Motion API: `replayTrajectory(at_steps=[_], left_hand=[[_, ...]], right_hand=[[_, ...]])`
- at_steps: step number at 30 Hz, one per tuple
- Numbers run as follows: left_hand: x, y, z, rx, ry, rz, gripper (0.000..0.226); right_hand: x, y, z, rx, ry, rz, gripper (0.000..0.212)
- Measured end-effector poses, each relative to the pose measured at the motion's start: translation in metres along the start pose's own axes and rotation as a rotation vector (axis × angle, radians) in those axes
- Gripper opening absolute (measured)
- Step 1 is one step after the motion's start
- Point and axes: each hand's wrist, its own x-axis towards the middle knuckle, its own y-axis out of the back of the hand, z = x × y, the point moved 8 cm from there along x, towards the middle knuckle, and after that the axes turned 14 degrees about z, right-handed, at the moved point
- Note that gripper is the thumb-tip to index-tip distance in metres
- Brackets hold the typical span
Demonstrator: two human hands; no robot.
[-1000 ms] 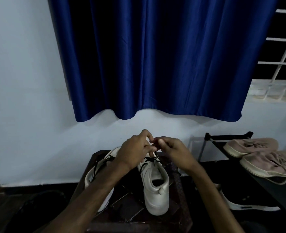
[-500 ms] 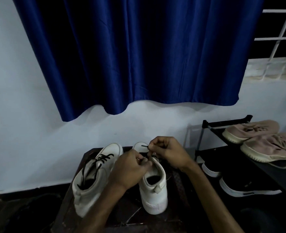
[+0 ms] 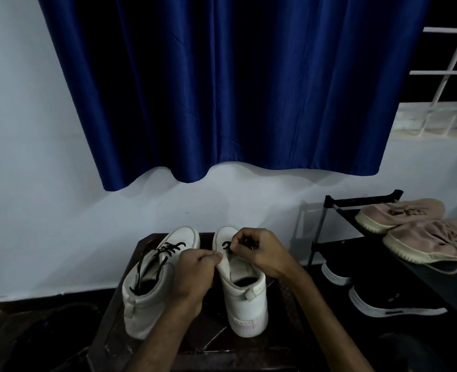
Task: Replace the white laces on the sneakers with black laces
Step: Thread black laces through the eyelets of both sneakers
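Observation:
Two white high-top sneakers stand heels toward me on a dark small table [image 3: 120, 342]. The left sneaker [image 3: 146, 299] carries a black lace [image 3: 168, 249] across its front, with loose ends falling into its opening. The right sneaker [image 3: 246, 302] shows one short stretch of black lace [image 3: 226, 245] near its toe. My left hand [image 3: 195, 275] pinches the right sneaker's tongue. My right hand [image 3: 256, 251] pinches that black lace just above the eyelets. No white laces are in view.
A blue curtain [image 3: 222, 89] hangs over the white wall behind the table. At the right stands a black shoe rack [image 3: 337, 204] with two pink sneakers [image 3: 409, 226] on top and black shoes [image 3: 388, 304] with white soles below.
The view has tilted down and the hands now sit lower on the right sneaker. My left hand moved from beside the right hand near the toe back to the tongue.

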Motion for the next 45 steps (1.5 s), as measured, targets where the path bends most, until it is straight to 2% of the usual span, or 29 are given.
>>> replayTrajectory(at_steps=[5, 11, 20, 22, 24, 27, 31, 33, 36, 38, 42, 45], left_hand=[[0.0, -0.002, -0.002, -0.031, 0.015, -0.002, 0.023], [0.006, -0.005, -0.005, -0.026, -0.053, 0.013, 0.02], [0.006, -0.008, -0.004, 0.011, -0.136, 0.038, 0.022], [0.009, -0.007, -0.006, 0.032, -0.188, 0.051, 0.032], [0.011, -0.008, -0.013, -0.007, -0.16, 0.023, 0.039], [0.004, -0.011, -0.01, 0.054, -0.286, -0.002, 0.019], [0.001, -0.012, -0.006, 0.082, -0.345, 0.061, 0.013], [-0.002, -0.014, 0.001, 0.177, -0.38, 0.102, 0.003], [-0.015, -0.012, 0.011, 0.271, -0.447, 0.157, 0.008], [-0.017, -0.011, 0.004, 0.226, -0.392, 0.138, 0.005], [-0.015, -0.003, -0.027, -0.297, 0.044, 0.028, 0.007], [-0.019, 0.015, -0.022, -0.555, 0.122, 0.101, 0.01]], right_hand=[[0.002, 0.001, 0.006, 0.035, -0.021, 0.007, 0.023], [0.004, 0.002, 0.005, 0.016, 0.019, -0.006, 0.02], [0.003, 0.001, -0.012, -0.242, 0.178, -0.037, 0.033], [0.003, 0.002, -0.014, -0.288, 0.199, -0.028, 0.039], [0.002, 0.003, -0.015, -0.304, 0.209, -0.028, 0.04], [0.0, 0.003, -0.015, -0.289, 0.195, -0.016, 0.036], [-0.003, 0.009, -0.017, -0.271, 0.183, 0.012, 0.027], [-0.008, 0.013, -0.022, -0.266, 0.185, 0.026, 0.036], [-0.025, 0.014, -0.028, -0.269, 0.16, 0.046, 0.054], [-0.037, 0.011, -0.023, -0.228, 0.136, 0.08, 0.051], [-0.044, 0.012, -0.012, -0.121, 0.041, 0.145, 0.03], [-0.041, 0.013, -0.007, -0.115, -0.003, 0.145, 0.039]])
